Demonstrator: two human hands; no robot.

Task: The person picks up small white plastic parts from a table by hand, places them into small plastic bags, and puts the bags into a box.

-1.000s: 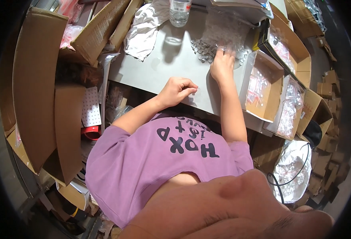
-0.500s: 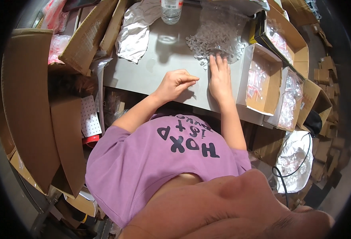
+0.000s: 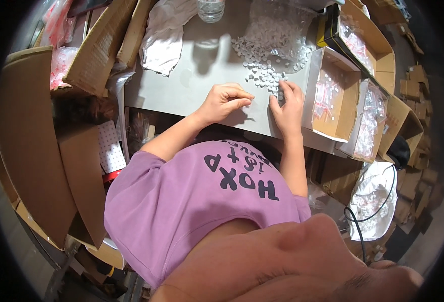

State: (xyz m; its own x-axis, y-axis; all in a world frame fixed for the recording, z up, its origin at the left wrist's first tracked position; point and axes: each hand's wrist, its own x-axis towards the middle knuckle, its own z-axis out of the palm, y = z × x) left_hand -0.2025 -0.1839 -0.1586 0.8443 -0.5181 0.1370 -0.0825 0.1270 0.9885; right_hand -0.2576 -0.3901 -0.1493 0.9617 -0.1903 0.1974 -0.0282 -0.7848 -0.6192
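On the grey table, many small white disc-like pieces (image 3: pixel 265 75) spill from a clear plastic bag (image 3: pixel 275 32) at the far side. My right hand (image 3: pixel 290 106) rests at the near right edge of this spill, thumb and fingers apart, its fingertips touching or just beside a few pieces. To its left, my left hand (image 3: pixel 224 103) is closed in a pinch above the table. Whatever lies between its fingertips is too small to make out.
Right of my right hand stands an open cardboard box (image 3: pixel 345 108) with small clear bags, and more boxes (image 3: pixel 365 121) line that side. A white cloth (image 3: pixel 162 40) and a clear bottle (image 3: pixel 211 11) lie farther off. Tall cardboard (image 3: pixel 33 146) flanks my left.
My right hand has drawn back toward me, its fingers bending from straight to curved. More loose pieces now lie nearer me, outside the bag. The left hand keeps its pinch.
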